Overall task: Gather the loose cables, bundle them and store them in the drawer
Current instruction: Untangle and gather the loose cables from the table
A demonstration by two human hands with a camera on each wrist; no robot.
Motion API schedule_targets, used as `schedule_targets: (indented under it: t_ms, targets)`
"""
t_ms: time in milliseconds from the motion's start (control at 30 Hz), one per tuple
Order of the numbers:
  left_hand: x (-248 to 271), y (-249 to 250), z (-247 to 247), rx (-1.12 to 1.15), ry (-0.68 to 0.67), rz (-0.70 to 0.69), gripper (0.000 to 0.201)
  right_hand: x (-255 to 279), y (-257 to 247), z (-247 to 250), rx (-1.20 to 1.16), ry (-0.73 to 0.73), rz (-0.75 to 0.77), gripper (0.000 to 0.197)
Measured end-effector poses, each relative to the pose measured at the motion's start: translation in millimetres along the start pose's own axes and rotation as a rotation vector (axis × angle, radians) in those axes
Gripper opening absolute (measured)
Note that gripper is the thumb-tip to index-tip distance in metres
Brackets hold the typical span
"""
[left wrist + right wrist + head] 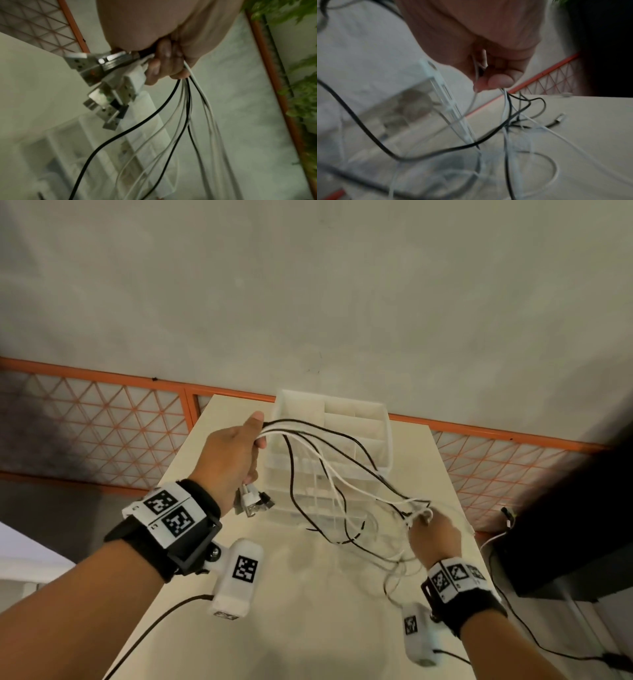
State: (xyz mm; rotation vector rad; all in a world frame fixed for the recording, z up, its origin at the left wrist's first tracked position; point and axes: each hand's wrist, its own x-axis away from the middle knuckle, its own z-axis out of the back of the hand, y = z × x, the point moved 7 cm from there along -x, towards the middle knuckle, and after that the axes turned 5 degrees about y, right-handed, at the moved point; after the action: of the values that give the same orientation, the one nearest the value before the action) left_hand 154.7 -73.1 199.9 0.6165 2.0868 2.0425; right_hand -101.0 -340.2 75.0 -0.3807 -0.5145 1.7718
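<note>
Several black and white cables (329, 460) stretch in the air between my two hands, above a cream table (308, 611). My left hand (236, 453) grips one end of the bunch, with the USB plugs (251, 501) sticking out below the fist; the left wrist view shows the fingers (164, 65) curled round the cables (187, 108) and the plugs (106, 81). My right hand (431, 529) pinches the cables further along, lower and to the right; its fingers (498, 79) close on thin strands (506, 108). The loose tails (394, 563) loop on the table. A clear plastic drawer unit (329, 453) stands behind the cables.
An orange-framed mesh fence (102, 422) runs behind the table below a pale wall. A dark piece of furniture (568, 525) stands to the right with a cable on the floor (534, 642). A small plug end (559, 117) lies on the tabletop.
</note>
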Motion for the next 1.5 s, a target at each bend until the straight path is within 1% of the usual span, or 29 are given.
schedule_targets:
  t_ms: [33, 67, 100, 133, 167, 200, 233, 267, 367, 400, 500, 533, 600, 667, 733, 767, 833, 900, 967, 1000, 1100, 1167, 1233, 1267, 1300, 1367, 1433, 1500]
  targets:
    - [-0.7, -6.2, 1.1, -0.030, 0.028, 0.010, 0.043, -2.6, -13.4, 17.1, -0.111, 0.083, 0.051, 0.013]
    - [-1.2, -11.8, 3.2, -0.041, 0.055, 0.020, 0.044, -1.3, -27.0, 37.5, -0.217, 0.170, 0.105, 0.016]
    - [-1.9, -16.0, 6.8, -0.033, 0.087, 0.031, 0.043, 0.4, -36.3, 55.9, -0.310, 0.249, 0.149, 0.023]
    - [-3.1, -18.6, 11.9, -0.006, 0.121, 0.044, 0.043, 3.1, -44.3, 72.6, -0.402, 0.307, 0.179, 0.028]
    - [-5.0, -18.9, 17.2, 0.038, 0.153, 0.058, 0.041, 3.2, -45.9, 82.0, -0.453, 0.346, 0.179, 0.030]
    - [-7.4, -17.3, 22.1, 0.091, 0.179, 0.069, 0.040, 3.8, -44.7, 86.1, -0.458, 0.360, 0.159, 0.028]
    - [-9.6, -13.7, 25.7, 0.143, 0.198, 0.075, 0.039, 3.6, -40.5, 83.6, -0.415, 0.343, 0.130, 0.023]
    - [-11.4, -8.7, 27.7, 0.190, 0.207, 0.073, 0.039, 4.2, -34.2, 75.6, -0.344, 0.286, 0.098, 0.017]
    - [-11.1, 6.2, 22.2, 0.260, 0.180, 0.024, 0.037, 8.3, 1.4, 21.8, -0.143, -0.002, 0.019, 0.020]
    - [-9.4, 9.4, 18.7, 0.273, 0.168, 0.006, 0.036, 10.2, 13.7, 3.4, -0.089, -0.071, 0.015, 0.020]
    - [-5.3, 16.6, 11.4, 0.334, 0.128, -0.033, 0.035, 13.8, 40.9, -32.4, 0.015, -0.194, 0.000, 0.018]
    - [-5.1, 19.1, 10.1, 0.345, 0.110, -0.044, 0.034, 16.1, 45.9, -38.0, 0.026, -0.247, -0.021, 0.022]
    - [-5.7, 21.9, 8.4, 0.344, 0.080, -0.057, 0.033, 17.9, 53.9, -42.7, 0.046, -0.315, -0.051, 0.049]
    - [-5.9, 19.5, 8.3, 0.310, 0.068, -0.052, 0.034, 18.8, 52.9, -40.9, 0.039, -0.311, -0.033, 0.073]
    - [-7.5, 10.6, 5.5, 0.229, 0.057, -0.028, 0.037, 16.5, 42.2, -33.9, 0.014, -0.254, 0.040, 0.093]
    - [-7.8, 5.0, 3.6, 0.179, 0.052, -0.018, 0.038, 16.4, 33.2, -29.0, -0.012, -0.220, 0.093, 0.099]
    - [-7.4, -5.3, 0.2, 0.094, 0.047, -0.016, 0.036, 16.4, 12.0, -17.4, -0.064, -0.145, 0.209, 0.105]
    - [-4.5, -9.5, -1.7, 0.081, 0.048, -0.028, 0.032, 16.0, -3.8, -6.8, -0.068, -0.076, 0.291, 0.106]
    - [-2.3, -5.2, 0.6, 0.133, 0.070, -0.039, 0.036, 14.5, -3.8, -4.9, -0.005, -0.070, 0.299, 0.104]
    - [-2.1, -0.4, 4.5, 0.174, 0.097, -0.039, 0.040, 13.4, 3.6, -7.7, 0.050, -0.094, 0.261, 0.104]
    - [-4.4, 17.0, 17.3, 0.319, 0.159, -0.061, 0.037, 16.9, 39.5, -19.8, 0.213, -0.206, 0.082, 0.103]
    - [-4.4, 21.7, 18.4, 0.306, 0.150, -0.101, 0.038, 22.9, 55.4, -26.1, 0.254, -0.279, -0.008, 0.103]
    - [-2.4, 17.6, 12.5, 0.254, 0.116, -0.109, 0.039, 26.3, 53.6, -29.1, 0.221, -0.299, -0.028, 0.098]
    - [-1.5, 13.0, 8.6, 0.231, 0.097, -0.095, 0.040, 26.6, 45.6, -26.8, 0.193, -0.270, -0.008, 0.090]
    - [-1.4, 7.9, 4.5, 0.209, 0.080, -0.077, 0.041, 25.4, 34.7, -21.0, 0.152, -0.210, 0.036, 0.078]
    - [-1.9, -0.8, -2.0, 0.136, 0.056, -0.053, 0.040, 22.2, 7.1, -2.6, 0.022, -0.083, 0.166, 0.059]
    - [-2.1, -9.0, -6.1, 0.045, 0.039, -0.047, 0.042, 21.1, -24.1, 19.6, -0.110, 0.016, 0.320, 0.052]
    - [-0.6, -16.1, -9.6, -0.011, 0.019, -0.043, 0.046, 24.7, -51.8, 42.2, -0.172, 0.125, 0.482, 0.051]
